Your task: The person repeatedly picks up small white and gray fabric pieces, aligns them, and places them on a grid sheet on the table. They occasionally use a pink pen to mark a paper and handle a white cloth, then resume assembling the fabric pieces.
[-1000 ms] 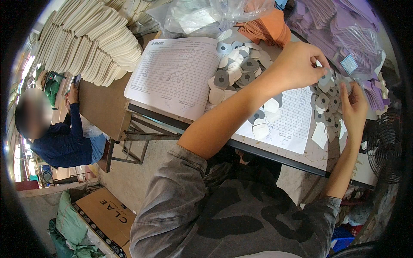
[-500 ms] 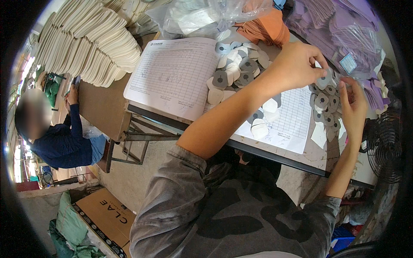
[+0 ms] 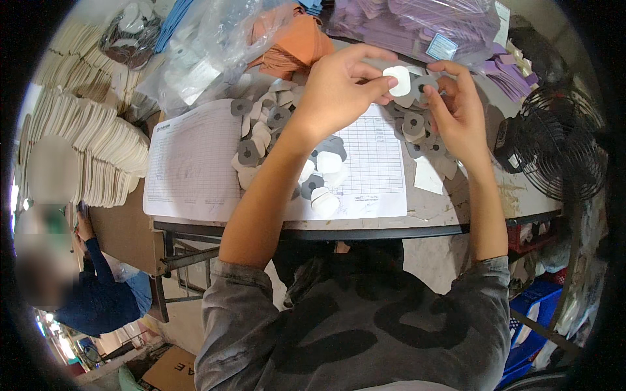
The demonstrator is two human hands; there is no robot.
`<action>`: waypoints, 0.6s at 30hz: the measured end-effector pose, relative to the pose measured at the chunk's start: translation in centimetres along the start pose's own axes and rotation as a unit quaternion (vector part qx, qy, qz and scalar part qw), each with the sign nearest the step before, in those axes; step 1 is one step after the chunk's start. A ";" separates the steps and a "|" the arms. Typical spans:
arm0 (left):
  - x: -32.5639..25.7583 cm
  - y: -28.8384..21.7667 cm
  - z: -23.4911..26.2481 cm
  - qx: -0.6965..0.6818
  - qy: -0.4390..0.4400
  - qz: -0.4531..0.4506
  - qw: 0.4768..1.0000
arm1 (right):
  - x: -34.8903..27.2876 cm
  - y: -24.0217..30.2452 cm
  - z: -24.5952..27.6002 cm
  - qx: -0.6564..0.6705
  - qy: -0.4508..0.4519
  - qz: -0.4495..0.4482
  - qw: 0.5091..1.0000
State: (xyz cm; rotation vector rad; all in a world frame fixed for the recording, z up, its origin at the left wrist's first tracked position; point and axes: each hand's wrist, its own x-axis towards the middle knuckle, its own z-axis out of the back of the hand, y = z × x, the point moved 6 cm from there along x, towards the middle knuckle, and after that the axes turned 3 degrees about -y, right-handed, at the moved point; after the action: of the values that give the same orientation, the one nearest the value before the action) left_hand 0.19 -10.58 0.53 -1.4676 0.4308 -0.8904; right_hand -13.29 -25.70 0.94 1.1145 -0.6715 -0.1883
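My left hand (image 3: 339,88) pinches a small white rounded pad (image 3: 397,79) between thumb and fingers above the table. My right hand (image 3: 455,111) is just to its right, fingers curled on a grey pad (image 3: 427,85) with a dark centre, close to the white one. Below both hands lies a scatter of several grey and white pads (image 3: 414,127). More pads (image 3: 264,127) lie heaped left of my left forearm, and a few white ones (image 3: 324,199) rest on a printed grid sheet (image 3: 375,163).
A lined paper form (image 3: 192,163) covers the table's left part. Stacks of cream cut pieces (image 3: 98,143) stand at left. Clear bags, orange fabric (image 3: 293,42) and purple pieces (image 3: 417,19) lie at the back. A black fan (image 3: 561,143) stands at right. A seated person (image 3: 91,293) is at lower left.
The head view has swung, so the table now sits centred. My hands stay close together over the pads; the left hand now holds up a white pad.
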 end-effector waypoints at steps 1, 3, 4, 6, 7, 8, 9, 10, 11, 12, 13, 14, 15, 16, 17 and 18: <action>0.0 0.2 -0.1 0.014 0.005 0.029 0.999 | 0.0 0.1 -0.2 -0.002 0.010 0.008 1.000; -0.2 0.2 -0.6 0.058 0.027 0.036 0.997 | -0.2 -0.6 -0.6 0.016 0.032 -0.047 0.998; -0.3 0.2 -0.8 0.083 0.036 0.041 0.995 | -0.4 -0.4 -0.7 0.009 0.042 -0.030 0.999; -0.4 0.1 -1.2 0.096 0.051 0.016 0.994 | -0.6 -0.4 -0.9 -0.009 0.055 -0.022 0.998; -0.5 0.0 -1.3 0.103 0.058 0.002 0.993 | -0.6 -0.4 -0.8 -0.018 0.047 -0.019 0.999; -0.5 -0.2 -0.7 0.138 0.035 -0.034 0.989 | -0.6 -0.3 -0.7 -0.021 0.041 -0.012 0.999; -0.5 -0.5 0.2 0.172 0.012 -0.069 0.983 | -0.5 -0.3 -0.5 -0.023 0.036 -0.008 0.999; -0.6 -1.0 1.1 0.200 -0.010 -0.126 0.972 | -0.4 -0.1 -0.2 -0.053 0.021 0.009 0.998; -0.5 -0.8 2.5 0.242 -0.040 -0.127 0.961 | -0.2 0.1 0.3 -0.082 0.005 0.023 0.996; -0.3 -0.9 3.9 0.277 -0.069 -0.150 0.947 | -0.1 0.3 0.7 -0.110 -0.011 0.036 0.993; -0.2 -0.8 5.2 0.312 -0.097 -0.164 0.931 | 0.1 0.4 1.0 -0.120 -0.015 0.044 0.992; -0.2 -0.4 6.2 0.343 -0.095 -0.170 0.919 | 0.2 0.6 1.3 -0.129 -0.019 0.053 0.990; -0.1 0.0 7.1 0.374 -0.094 -0.167 0.908 | 0.3 0.7 1.5 -0.133 -0.027 0.056 0.989; 0.0 0.4 7.8 0.404 -0.092 -0.163 0.895 | 0.4 0.8 1.7 -0.136 -0.034 0.067 0.988; 0.0 0.6 8.2 0.413 -0.096 -0.177 0.888 | 0.4 1.0 1.8 -0.132 -0.045 0.073 0.988; 0.0 0.7 8.4 0.422 -0.100 -0.190 0.881 | 0.4 1.1 2.0 -0.128 -0.055 0.079 0.987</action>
State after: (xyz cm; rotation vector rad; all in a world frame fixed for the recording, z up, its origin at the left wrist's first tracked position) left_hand 6.56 -5.06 0.75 -0.8082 -0.3974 -1.0373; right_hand -14.36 -26.93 2.59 0.8055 -0.8062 -0.1956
